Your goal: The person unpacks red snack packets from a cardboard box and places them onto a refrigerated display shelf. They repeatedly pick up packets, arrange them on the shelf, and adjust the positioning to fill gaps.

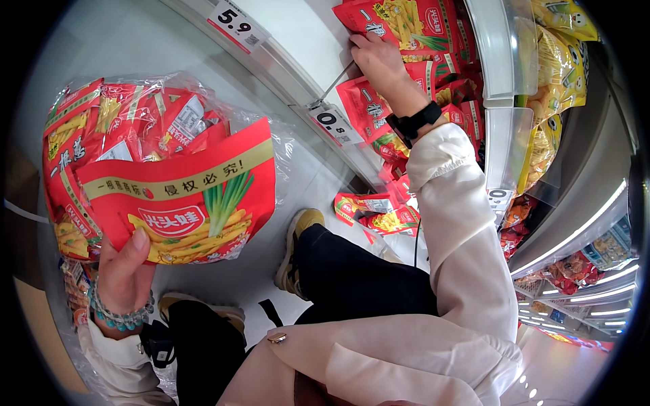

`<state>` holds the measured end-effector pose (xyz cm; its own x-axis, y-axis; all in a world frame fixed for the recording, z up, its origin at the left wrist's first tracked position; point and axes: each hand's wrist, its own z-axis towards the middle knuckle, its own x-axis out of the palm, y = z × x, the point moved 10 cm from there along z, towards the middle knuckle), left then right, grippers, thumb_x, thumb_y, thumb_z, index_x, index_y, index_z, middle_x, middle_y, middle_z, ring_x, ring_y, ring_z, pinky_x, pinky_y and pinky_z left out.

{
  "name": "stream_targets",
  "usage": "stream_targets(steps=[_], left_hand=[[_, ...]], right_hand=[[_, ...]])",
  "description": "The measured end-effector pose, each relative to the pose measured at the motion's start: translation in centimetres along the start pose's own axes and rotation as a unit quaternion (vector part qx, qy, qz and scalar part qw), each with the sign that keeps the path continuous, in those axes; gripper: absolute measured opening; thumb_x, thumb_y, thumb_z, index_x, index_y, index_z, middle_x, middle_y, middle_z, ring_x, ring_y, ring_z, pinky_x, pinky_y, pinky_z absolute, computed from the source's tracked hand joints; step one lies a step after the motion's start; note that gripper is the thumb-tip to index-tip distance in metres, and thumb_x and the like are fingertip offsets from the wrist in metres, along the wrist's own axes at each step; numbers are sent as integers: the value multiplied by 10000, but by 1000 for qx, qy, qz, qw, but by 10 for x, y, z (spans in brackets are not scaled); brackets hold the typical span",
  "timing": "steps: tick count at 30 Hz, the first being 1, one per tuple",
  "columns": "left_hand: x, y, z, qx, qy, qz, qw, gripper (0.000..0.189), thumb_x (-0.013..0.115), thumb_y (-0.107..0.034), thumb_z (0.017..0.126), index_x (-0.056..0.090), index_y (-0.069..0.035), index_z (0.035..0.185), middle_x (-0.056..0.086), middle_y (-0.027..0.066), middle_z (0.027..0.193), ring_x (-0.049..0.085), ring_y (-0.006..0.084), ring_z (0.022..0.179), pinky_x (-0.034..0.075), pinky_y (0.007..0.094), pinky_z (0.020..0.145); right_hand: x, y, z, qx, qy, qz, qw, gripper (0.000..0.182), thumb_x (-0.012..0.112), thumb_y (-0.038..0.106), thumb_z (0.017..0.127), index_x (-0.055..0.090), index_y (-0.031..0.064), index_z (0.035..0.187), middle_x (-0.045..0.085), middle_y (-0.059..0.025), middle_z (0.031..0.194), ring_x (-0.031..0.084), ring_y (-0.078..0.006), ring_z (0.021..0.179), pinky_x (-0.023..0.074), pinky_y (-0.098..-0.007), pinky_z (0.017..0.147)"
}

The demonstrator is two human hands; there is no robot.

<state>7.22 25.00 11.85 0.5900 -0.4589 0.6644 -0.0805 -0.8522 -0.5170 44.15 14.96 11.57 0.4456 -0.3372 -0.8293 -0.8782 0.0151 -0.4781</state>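
My left hand [127, 264] grips a red snack bag [183, 198] by its lower edge, thumb in front. The bag shows yellow fries-like snacks and green scallions. Behind it stands a clear plastic sack [167, 83] filled with several similar red bags. My right hand [373, 56] reaches onto the shelf at the top, its fingers at the edge of another red snack bag [406, 25]. The fingertips are partly hidden, so whether they pinch that bag is unclear. More red bags [365, 106] lie beneath my right wrist on the same shelf.
A shelf rail with price tags [335, 127] runs diagonally in front of me. Red bags [376, 213] lie lower down near my shoe [299, 254]. Clear dividers [508, 142] and yellow snack bags [553, 76] are at the right. Lit shelves [574, 274] curve along the right rim.
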Motion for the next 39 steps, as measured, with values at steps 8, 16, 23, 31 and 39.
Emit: stream_targets(steps=[8,16,23,31,39], left_hand=[[-1,-3,-4,1,-3,1,1000,553,542,-189,848,285,-42,1315,419,92,1297,419,224,1187,326,396,993],[2,-8,-12,20,-29,-1,999,529,535,-185,856,293,-41,1305,435,101,1273,430,229,1172,329,403,986],[21,-12,-6,33,-19,-3,999,488,506,-191,879,301,-34,1294,439,106,1268,438,229,1167,357,404,974],[103,-18,19,-44,25,-55,997,435,442,-244,919,344,-4,1269,450,148,1261,460,241,1159,401,377,952],[131,0,63,-19,20,-97,995,427,453,-265,916,360,-12,1247,460,132,1248,463,237,1147,408,377,947]], right_hand=[[35,-66,-7,41,37,-56,997,200,525,33,692,648,78,842,582,-2,1024,538,-203,959,482,-328,756],[11,-45,-6,36,-45,24,998,216,510,30,715,625,91,888,601,-15,963,563,-207,927,487,-313,763],[-21,-43,-29,33,-154,79,984,113,530,55,696,601,65,783,588,-33,848,563,-216,894,498,-324,710],[-108,89,-74,25,-6,928,371,528,396,434,917,475,-4,1201,563,-93,1118,513,-171,1056,415,-324,877],[-80,119,-93,196,18,942,273,336,420,283,937,522,-6,1076,587,-82,1064,569,-130,939,445,-289,843]])
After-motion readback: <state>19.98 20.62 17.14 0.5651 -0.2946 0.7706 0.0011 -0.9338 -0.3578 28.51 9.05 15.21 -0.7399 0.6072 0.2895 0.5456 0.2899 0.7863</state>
